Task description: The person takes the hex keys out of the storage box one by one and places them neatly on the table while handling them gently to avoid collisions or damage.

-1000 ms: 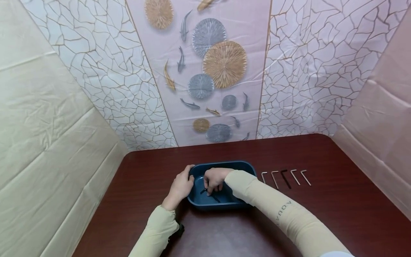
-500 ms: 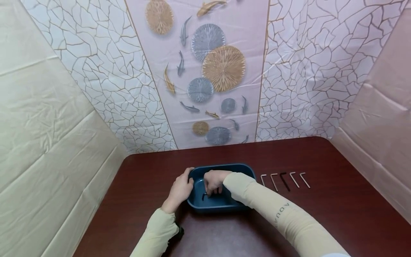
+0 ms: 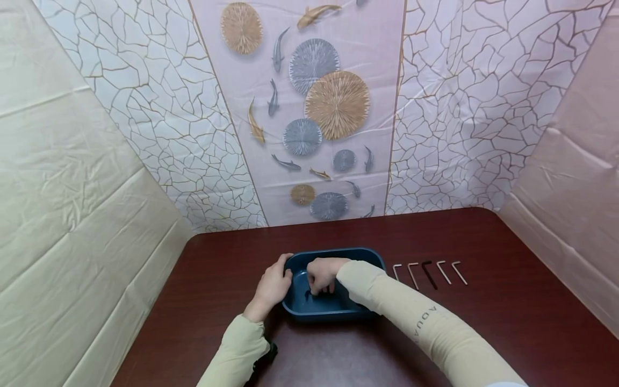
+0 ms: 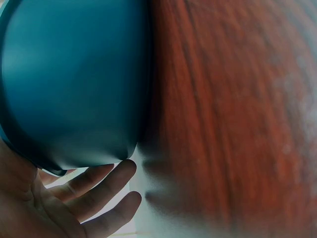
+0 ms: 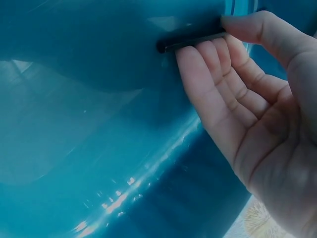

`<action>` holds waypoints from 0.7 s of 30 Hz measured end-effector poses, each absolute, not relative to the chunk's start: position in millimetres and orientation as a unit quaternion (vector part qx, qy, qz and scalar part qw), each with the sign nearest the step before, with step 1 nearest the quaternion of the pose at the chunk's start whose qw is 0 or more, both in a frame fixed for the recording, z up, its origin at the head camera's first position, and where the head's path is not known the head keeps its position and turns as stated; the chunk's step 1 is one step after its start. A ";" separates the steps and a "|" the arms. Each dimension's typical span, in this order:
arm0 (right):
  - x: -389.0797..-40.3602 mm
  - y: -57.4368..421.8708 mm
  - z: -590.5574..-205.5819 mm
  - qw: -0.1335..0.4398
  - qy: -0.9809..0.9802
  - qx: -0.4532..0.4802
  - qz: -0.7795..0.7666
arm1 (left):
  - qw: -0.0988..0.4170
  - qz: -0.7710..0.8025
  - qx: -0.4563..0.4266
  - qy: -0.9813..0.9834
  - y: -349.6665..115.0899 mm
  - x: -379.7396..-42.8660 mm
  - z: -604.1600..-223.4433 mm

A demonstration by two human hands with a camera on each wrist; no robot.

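Observation:
A deep blue plastic tray (image 3: 319, 310) stands on the table. My left hand (image 3: 272, 285) grips its left end, thumb at the rim and the other fingers along the outer wall (image 4: 74, 89). Inside the tray, my right hand (image 3: 323, 273) reaches down to the floor. In the right wrist view its thumb and fingers pinch a black hex key (image 5: 193, 40) low over the blue surface. From the head view only a short dark end of that key (image 3: 308, 295) shows beside the fingertips; the rest is hidden.
Right of the tray lies a row of several L-shaped hex keys: silver ones (image 3: 444, 272) and one black hex key (image 3: 429, 275). The dark red wooden table (image 3: 338, 349) ends at a patterned cloth wall (image 3: 319, 215) behind; plain cloth hangs at both sides.
The black hex key lay more exposed on the tray floor; my right fingers have closed over it and cover most of it. My left hand keeps its place on the tray.

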State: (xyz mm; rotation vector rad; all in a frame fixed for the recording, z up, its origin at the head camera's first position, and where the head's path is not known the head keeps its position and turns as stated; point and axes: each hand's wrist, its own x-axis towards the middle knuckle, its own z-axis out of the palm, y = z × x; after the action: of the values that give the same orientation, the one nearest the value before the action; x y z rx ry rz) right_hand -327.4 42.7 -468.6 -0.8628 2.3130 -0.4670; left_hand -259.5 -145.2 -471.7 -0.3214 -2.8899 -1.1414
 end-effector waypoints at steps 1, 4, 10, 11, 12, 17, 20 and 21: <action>-320.6 41.6 -459.6 0.306 0.880 -0.321 -0.170 | 0.009 -0.363 -0.101 -0.926 -145.1 -259.7 -471.7; -304.4 41.0 -438.0 0.301 0.886 -0.313 -0.163 | 0.008 -0.358 -0.097 -0.929 -144.7 -260.1 -471.6; -296.9 43.3 -425.4 0.292 0.892 -0.297 -0.175 | 0.010 -0.352 -0.096 -0.931 -143.5 -260.6 -471.9; -298.0 43.5 -425.0 0.292 0.891 -0.296 -0.180 | 0.011 -0.352 -0.097 -0.931 -143.3 -260.8 -471.5; -299.8 43.9 -424.6 0.292 0.890 -0.297 -0.185 | 0.013 -0.352 -0.098 -0.931 -143.1 -260.8 -471.0; -306.0 46.9 -419.1 0.294 0.879 -0.310 -0.213 | 0.014 -0.350 -0.098 -0.931 -142.6 -260.3 -469.0; -307.1 48.8 -412.4 0.288 0.875 -0.314 -0.231 | 0.013 -0.349 -0.097 -0.932 -143.0 -260.2 -469.2; -307.2 49.1 -409.4 0.285 0.873 -0.315 -0.238 | 0.012 -0.350 -0.095 -0.932 -143.0 -260.1 -469.1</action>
State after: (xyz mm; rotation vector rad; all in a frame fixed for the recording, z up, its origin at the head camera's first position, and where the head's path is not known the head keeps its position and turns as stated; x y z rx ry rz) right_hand -307.2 49.1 -409.4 -0.8420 2.3356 -0.6361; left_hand -260.1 -143.0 -469.1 -0.2965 -2.9047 -1.0919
